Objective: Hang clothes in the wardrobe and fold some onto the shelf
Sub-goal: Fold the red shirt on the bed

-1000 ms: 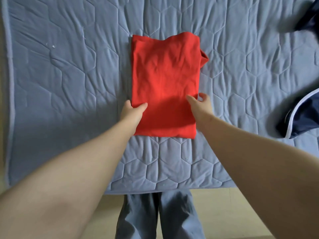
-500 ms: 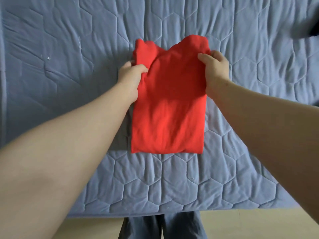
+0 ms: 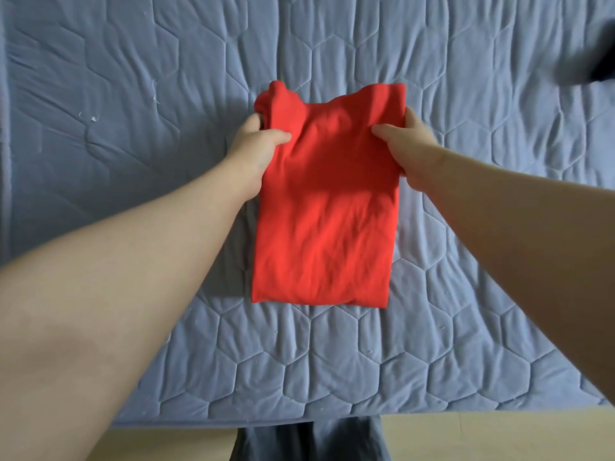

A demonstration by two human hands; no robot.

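**Head camera: halving the folded red garment on the bed**

Both thumbs lie on top of the cloth, and the other fingers [image 3: 253, 120] curl round its side edges and go under it, so each hand pinches one far corner. The left hand [image 3: 256, 143] holds the far-left corner, where the layers are bunched into a lump. The right hand [image 3: 407, 138] holds the far-right corner, which looks flatter.

The red garment [image 3: 322, 227] lies as a long rectangle at the middle of the quilted bed [image 3: 133, 168], its near hem flat, short of the bed's near edge. A dark garment [image 3: 604, 73] sits at the far right corner, well apart.

The step seems to be bringing the far end over to the near hem. To do it well:
- Move both hands level.
- Keep the side edges stacked.
- Keep the bunched left layers pinched so they don't slip out.
- Smooth the crease afterwards.
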